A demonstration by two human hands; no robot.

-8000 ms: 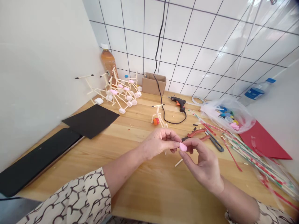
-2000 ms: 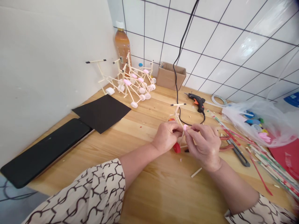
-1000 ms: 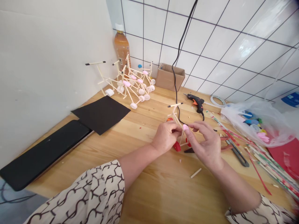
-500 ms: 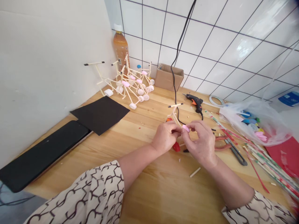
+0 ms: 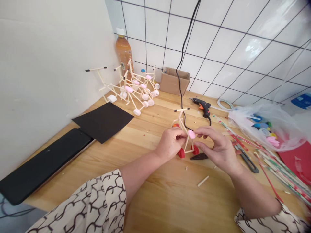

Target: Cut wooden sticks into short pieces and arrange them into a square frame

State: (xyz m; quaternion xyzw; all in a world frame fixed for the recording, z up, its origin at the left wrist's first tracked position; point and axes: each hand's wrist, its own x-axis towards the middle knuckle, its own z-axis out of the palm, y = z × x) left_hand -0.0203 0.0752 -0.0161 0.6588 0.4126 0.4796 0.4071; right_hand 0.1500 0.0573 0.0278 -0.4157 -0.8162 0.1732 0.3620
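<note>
My left hand (image 5: 170, 144) grips a small stick frame (image 5: 181, 122) built of thin pale sticks, which stands on the wooden table (image 5: 167, 200) on red bottle-cap wheels (image 5: 181, 153). A pink oval piece (image 5: 191, 134) sits on the frame just beyond my left fingers. My right hand (image 5: 216, 149) is beside it, fingers apart, with the index fingertip at the pink piece. A dark pointed tool tip (image 5: 198, 156) lies under my right hand.
Several finished stick models (image 5: 138, 92) stand at the back left, near a black sheet (image 5: 103, 121). A glue gun (image 5: 201, 106) and its cord lie behind the frame. To the right are a plastic bag of caps (image 5: 267, 129), a cutter (image 5: 245, 162) and coloured straws (image 5: 284, 174).
The pink piece now sits on the stick frame, which my left hand holds on the table. My right fingers have opened and drawn back slightly from the pink piece.
</note>
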